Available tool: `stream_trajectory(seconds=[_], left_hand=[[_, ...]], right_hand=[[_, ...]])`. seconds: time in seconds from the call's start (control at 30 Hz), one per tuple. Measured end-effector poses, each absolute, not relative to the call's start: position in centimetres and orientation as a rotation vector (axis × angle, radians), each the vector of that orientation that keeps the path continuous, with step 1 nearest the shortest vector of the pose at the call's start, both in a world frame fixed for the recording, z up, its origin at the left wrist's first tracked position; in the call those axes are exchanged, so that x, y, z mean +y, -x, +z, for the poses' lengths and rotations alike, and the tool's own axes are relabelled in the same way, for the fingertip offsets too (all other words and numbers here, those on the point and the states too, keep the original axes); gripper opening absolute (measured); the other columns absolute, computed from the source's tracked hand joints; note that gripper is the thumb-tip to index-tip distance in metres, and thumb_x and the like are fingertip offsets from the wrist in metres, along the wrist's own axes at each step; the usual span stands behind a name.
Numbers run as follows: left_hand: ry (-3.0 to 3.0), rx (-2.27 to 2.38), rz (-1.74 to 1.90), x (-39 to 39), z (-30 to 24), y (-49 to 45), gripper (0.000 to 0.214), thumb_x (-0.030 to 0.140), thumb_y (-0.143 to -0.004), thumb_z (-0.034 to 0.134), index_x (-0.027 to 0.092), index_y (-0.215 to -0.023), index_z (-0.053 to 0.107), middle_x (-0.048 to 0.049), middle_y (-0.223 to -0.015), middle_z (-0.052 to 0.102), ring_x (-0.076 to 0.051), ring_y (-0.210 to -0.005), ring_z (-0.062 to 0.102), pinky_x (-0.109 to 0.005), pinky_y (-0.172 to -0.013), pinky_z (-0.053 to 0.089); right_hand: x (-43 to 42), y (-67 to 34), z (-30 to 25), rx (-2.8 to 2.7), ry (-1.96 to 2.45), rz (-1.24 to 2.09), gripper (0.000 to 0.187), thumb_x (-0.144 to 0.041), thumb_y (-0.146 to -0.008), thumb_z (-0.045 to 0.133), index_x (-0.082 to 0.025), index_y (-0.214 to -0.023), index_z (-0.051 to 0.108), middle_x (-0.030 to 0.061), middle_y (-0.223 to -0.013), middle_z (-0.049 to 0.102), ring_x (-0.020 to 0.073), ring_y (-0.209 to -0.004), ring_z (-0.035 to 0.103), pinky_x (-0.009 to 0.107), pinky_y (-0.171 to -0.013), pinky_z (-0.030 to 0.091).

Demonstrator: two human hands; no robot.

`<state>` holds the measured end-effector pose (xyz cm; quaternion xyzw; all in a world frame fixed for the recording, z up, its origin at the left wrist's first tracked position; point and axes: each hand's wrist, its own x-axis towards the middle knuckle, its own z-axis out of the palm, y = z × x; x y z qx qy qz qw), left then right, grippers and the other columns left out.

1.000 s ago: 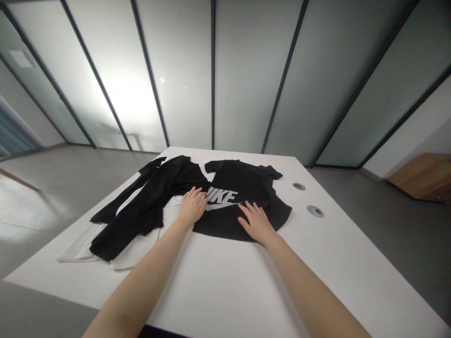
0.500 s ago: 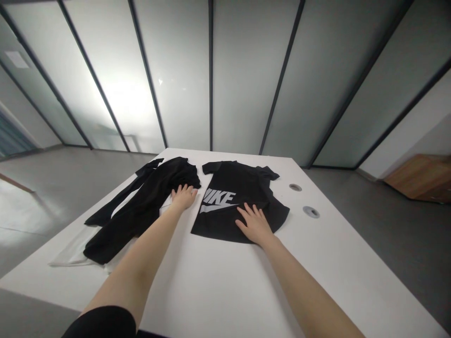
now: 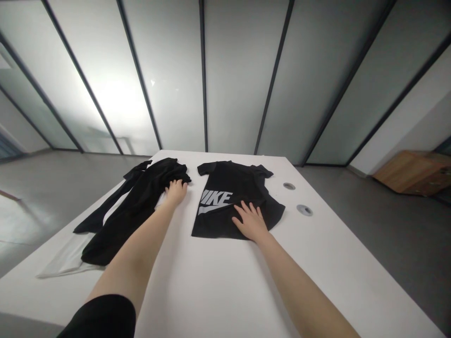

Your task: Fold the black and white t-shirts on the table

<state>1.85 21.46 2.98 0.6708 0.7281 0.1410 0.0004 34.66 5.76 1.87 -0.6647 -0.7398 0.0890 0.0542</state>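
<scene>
Open right hand (image 3: pixel 250 221) pins the flat black Nike tee (image 3: pixel 229 176), fingers spread; open left hand (image 3: pixel 175 192) just touches a rumpled black garment (image 3: pixel 141 206).

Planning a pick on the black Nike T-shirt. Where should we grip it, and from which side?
Probably at the hem corner on the view's left, on the black Nike T-shirt, coming in from the near side over the white table. The shirt lies flat and face up, so that corner is a free edge, while the right hand lies across the hem's other end.
</scene>
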Motion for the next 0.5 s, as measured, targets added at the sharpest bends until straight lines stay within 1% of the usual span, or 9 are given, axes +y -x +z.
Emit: stream_trajectory(seconds=[0.03, 0.1, 0.17, 0.23, 0.3, 0.37, 0.4, 0.43, 0.5], left_hand=[[-2.146, 2.277, 0.493, 20.9, 3.0, -3.3, 0.053, 0.036, -0.107, 0.032, 0.014, -0.15, 0.055, -0.0226, -0.155, 0.055, -0.039, -0.145, 0.047, -0.062, -0.116, 0.04], [-2.344, 2.136, 0.62, 19.0, 2.7, -6.9, 0.048, 0.033, -0.104, 0.041, 0.013, -0.143, 0.06, -0.0216, -0.155, 0.054, -0.036, -0.146, 0.047, -0.053, -0.118, 0.041], [-2.548, 1.889, 0.58, 16.2, 1.7, -10.3, 0.048, 0.034, -0.103, 0.043, 0.015, -0.144, 0.06, -0.0193, -0.16, 0.051, -0.035, -0.15, 0.043, -0.05, -0.123, 0.036], [-2.646, 1.736, 0.49, 13.2, 0.3, -13.0, 0.055, 0.041, -0.104, 0.045, 0.016, -0.152, 0.053, -0.0178, -0.166, 0.045, -0.036, -0.153, 0.04, -0.053, -0.125, 0.032], [-2.621, 1.727, 0.377, 10.6, -0.9, -14.3, 0.062, 0.049, -0.104, 0.046, 0.018, -0.157, 0.049, -0.0179, -0.168, 0.043, -0.038, -0.154, 0.039, -0.056, -0.125, 0.031], [-2.59, 1.759, 0.312, 8.7, -1.6, -14.4, 0.066, 0.054, -0.104, 0.044, 0.019, -0.159, 0.047, -0.0193, -0.17, 0.039, -0.04, -0.156, 0.035, -0.061, -0.125, 0.028], [-2.579, 1.774, 0.292, 8.1, -1.8, -14.1, 0.067, 0.056, -0.105, 0.042, 0.019, -0.16, 0.046, -0.0198, -0.17, 0.038, -0.041, -0.157, 0.034, -0.063, -0.125, 0.027], [-2.573, 1.786, 0.28, 7.7, -1.9, -13.7, 0.068, 0.057, -0.105, 0.041, 0.019, -0.161, 0.045, -0.0199, -0.171, 0.036, -0.042, -0.158, 0.032, -0.065, -0.125, 0.026], [-2.562, 1.808, 0.263, 7.1, -1.8, -12.6, 0.069, 0.058, -0.105, 0.04, 0.02, -0.162, 0.044, -0.0193, -0.172, 0.034, -0.042, -0.158, 0.031, -0.065, -0.125, 0.026]], right_hand=[[5.9, -34.7, 1.8, -2.246, 2.018, 0.271, 0.065, -0.056, -0.107, 0.043, -0.031, -0.166, 0.041, 0.006, -0.178, 0.025, 0.0395, -0.163, 0.02, 0.058, -0.129, 0.012], [6.0, -34.8, 1.5, -2.248, 2.012, 0.272, 0.065, -0.056, -0.107, 0.044, -0.031, -0.166, 0.041, 0.0062, -0.178, 0.025, 0.0388, -0.163, 0.02, 0.058, -0.129, 0.011], [5.7, -34.8, 1.5, -2.253, 1.996, 0.264, 0.064, -0.055, -0.106, 0.046, -0.03, -0.165, 0.043, 0.0068, -0.177, 0.027, 0.0389, -0.162, 0.021, 0.057, -0.129, 0.011], [5.3, -34.7, 1.6, -2.274, 1.947, 0.25, 0.064, -0.055, -0.104, 0.049, -0.029, -0.162, 0.048, 0.0082, -0.175, 0.032, 0.0394, -0.161, 0.026, 0.056, -0.128, 0.015], [4.7, -34.4, 2.0, -2.269, 1.897, 0.234, 0.059, -0.056, -0.104, 0.051, -0.028, -0.154, 0.057, 0.0103, -0.169, 0.044, 0.038, -0.154, 0.038, 0.052, -0.124, 0.027], [4.3, -34.2, 2.5, -2.188, 1.919, 0.211, 0.053, -0.057, -0.106, 0.045, -0.026, -0.143, 0.066, 0.0131, -0.153, 0.06, 0.0344, -0.137, 0.055, 0.048, -0.113, 0.041], [4.2, -34.2, 2.7, -2.122, 1.969, 0.195, 0.052, -0.057, -0.107, 0.04, -0.026, -0.138, 0.068, 0.0143, -0.144, 0.065, 0.0331, -0.129, 0.06, 0.046, -0.106, 0.045], [4.2, -34.4, 2.8, -2.045, 2.042, 0.172, 0.052, -0.057, -0.108, 0.037, -0.025, -0.135, 0.069, 0.0155, -0.137, 0.067, 0.033, -0.122, 0.062, 0.046, -0.102, 0.048], [4.5, -35.2, 2.8, -1.902, 2.205, 0.109, 0.054, -0.057, -0.108, 0.037, -0.023, -0.136, 0.068, 0.0193, -0.134, 0.065, 0.0367, -0.121, 0.062, 0.05, -0.098, 0.048]])
